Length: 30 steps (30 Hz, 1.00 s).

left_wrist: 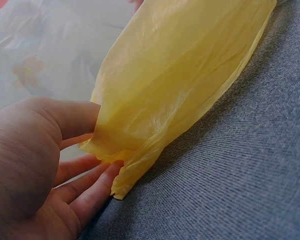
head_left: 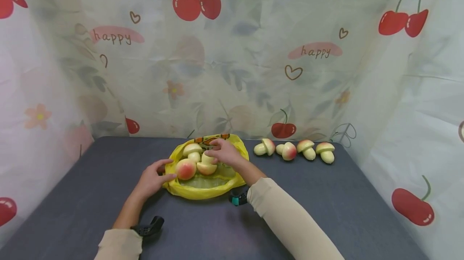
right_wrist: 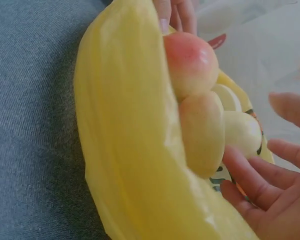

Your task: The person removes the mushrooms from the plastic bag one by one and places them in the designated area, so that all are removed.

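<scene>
A yellow plastic bag (head_left: 197,192) lies with its mouth spread on the dark table. In it are three toy mushrooms: one with a red-blushed cap (head_left: 186,169), one with its stem up (head_left: 207,167), and one behind with a pale cap (head_left: 192,149). My left hand (head_left: 152,177) holds the bag's left edge, thumb over the rim; the left wrist view shows its fingers at the crumpled yellow plastic (left_wrist: 140,135). Over the bag's right side is my right hand (head_left: 227,154). Its spread fingers (right_wrist: 257,185) reach beside the stem-up mushroom (right_wrist: 202,135), fingertips right at it.
Several more toy mushrooms (head_left: 288,151) stand in a row at the back right of the table (head_left: 311,195). A cherry-printed curtain (head_left: 232,50) hangs behind the table and along both sides. Each wrist wears a black device (head_left: 150,227).
</scene>
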Each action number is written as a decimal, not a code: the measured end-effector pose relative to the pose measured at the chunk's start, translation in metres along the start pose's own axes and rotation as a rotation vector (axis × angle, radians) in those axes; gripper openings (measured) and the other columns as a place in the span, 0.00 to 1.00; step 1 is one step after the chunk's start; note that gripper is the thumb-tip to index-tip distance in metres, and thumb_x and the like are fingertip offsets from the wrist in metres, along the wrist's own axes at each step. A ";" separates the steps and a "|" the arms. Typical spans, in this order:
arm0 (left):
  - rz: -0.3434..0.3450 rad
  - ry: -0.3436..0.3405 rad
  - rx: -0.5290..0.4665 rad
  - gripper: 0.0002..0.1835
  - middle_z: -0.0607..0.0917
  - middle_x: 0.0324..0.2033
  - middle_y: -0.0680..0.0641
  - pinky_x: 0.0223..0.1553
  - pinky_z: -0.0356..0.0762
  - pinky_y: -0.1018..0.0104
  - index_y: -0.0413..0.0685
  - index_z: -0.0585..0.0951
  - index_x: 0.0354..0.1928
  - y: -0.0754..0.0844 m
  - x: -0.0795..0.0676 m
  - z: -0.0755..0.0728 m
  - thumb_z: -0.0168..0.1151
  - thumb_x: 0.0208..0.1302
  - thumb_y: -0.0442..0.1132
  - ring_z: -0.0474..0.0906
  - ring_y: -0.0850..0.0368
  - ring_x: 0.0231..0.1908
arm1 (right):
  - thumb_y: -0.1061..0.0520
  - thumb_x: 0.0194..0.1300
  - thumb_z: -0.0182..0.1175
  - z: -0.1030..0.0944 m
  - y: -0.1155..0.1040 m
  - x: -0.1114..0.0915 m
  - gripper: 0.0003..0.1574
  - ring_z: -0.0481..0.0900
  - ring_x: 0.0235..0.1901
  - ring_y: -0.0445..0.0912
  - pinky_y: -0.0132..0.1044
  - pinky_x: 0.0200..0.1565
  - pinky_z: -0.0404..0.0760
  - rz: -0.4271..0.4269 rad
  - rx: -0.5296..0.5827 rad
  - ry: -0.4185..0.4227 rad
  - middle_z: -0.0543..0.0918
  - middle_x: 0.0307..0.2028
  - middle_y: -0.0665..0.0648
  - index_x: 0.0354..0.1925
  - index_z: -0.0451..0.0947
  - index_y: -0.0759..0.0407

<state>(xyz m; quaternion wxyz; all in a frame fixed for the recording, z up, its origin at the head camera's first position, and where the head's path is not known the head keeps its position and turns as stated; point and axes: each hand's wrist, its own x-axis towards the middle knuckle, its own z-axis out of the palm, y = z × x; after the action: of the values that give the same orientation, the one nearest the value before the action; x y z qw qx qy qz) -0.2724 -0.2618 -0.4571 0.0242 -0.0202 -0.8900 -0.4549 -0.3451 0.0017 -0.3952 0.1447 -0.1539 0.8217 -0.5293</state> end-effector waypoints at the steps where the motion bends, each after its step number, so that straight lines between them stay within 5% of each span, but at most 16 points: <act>1: 0.001 0.001 0.000 0.34 0.70 0.62 0.32 0.48 0.74 0.49 0.40 0.70 0.66 0.000 0.000 0.000 0.67 0.62 0.48 0.70 0.37 0.57 | 0.51 0.65 0.66 0.000 0.001 0.000 0.35 0.84 0.34 0.57 0.50 0.48 0.78 0.003 -0.032 -0.002 0.79 0.52 0.63 0.64 0.69 0.63; 13: 0.011 0.007 0.012 0.34 0.71 0.61 0.32 0.47 0.75 0.50 0.40 0.70 0.66 0.001 0.000 0.001 0.67 0.62 0.49 0.71 0.37 0.56 | 0.56 0.62 0.68 0.005 0.001 -0.003 0.22 0.84 0.33 0.57 0.49 0.40 0.81 -0.053 -0.201 -0.101 0.81 0.41 0.57 0.53 0.79 0.61; 30: 0.025 0.014 0.010 0.34 0.72 0.61 0.32 0.47 0.74 0.51 0.40 0.71 0.66 0.000 -0.001 0.000 0.67 0.62 0.48 0.71 0.38 0.56 | 0.55 0.64 0.66 -0.020 -0.009 -0.023 0.22 0.83 0.32 0.51 0.47 0.39 0.81 -0.171 -0.094 -0.031 0.79 0.48 0.59 0.54 0.78 0.62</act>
<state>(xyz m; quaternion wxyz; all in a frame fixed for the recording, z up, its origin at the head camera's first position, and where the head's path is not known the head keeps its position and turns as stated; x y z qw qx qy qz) -0.2719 -0.2617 -0.4578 0.0363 -0.0278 -0.8918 -0.4500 -0.3315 0.0239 -0.3775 0.1042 -0.2383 0.8271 -0.4982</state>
